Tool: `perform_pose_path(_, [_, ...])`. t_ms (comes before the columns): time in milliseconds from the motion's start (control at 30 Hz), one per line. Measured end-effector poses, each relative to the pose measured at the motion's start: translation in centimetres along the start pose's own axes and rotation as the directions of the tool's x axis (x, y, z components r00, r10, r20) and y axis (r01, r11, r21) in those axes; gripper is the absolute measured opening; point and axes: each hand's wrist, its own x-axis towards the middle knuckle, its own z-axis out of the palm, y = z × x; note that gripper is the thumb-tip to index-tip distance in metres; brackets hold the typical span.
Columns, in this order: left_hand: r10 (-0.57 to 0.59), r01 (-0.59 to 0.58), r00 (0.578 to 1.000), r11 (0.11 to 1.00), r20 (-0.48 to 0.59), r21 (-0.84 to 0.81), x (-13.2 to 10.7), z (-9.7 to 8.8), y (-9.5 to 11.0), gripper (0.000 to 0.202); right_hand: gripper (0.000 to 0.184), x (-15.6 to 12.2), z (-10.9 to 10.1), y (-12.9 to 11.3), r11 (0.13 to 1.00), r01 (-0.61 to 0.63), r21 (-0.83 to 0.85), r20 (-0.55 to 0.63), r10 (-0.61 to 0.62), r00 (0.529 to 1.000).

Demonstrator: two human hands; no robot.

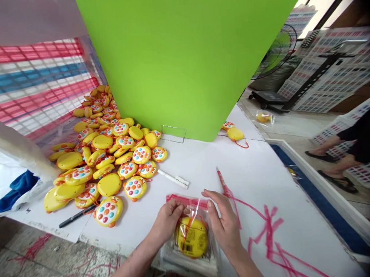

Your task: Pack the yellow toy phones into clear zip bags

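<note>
A yellow duck-shaped toy with an orange cord lies inside a clear plastic bag with a pink strip along its top, at the near edge of the table. My left hand pinches the bag near its upper left, thumb and finger pressed together. Over the bag's right side is my right hand, its fingers stretched out and the thumb apart; whether the thumb touches the film I cannot tell. Beneath the toy, a stack of clear bags shows.
Many more duck toys are heaped at the left. White pens, a black marker, a red-patterned pen and pink strips lie about. A tall green panel stands ahead. Another person's feet are at right.
</note>
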Motion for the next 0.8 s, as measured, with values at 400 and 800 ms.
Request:
perform_pose_path(400, [0.157, -0.195, 0.968, 0.961, 0.195, 0.197, -1.0, 0.3, 2.3, 0.025, 0.045, 0.8, 1.4, -2.4, 0.933, 0.338, -0.122, 0.172, -0.315, 0.933])
perform_pose_path(800, [0.183, -0.282, 0.956, 0.784, 0.228, 0.553, -1.2, 1.0, 3.1, 0.032, 0.026, 0.9, 2.0, -0.5, 0.978, 0.130, -0.162, 0.128, -0.110, 0.986])
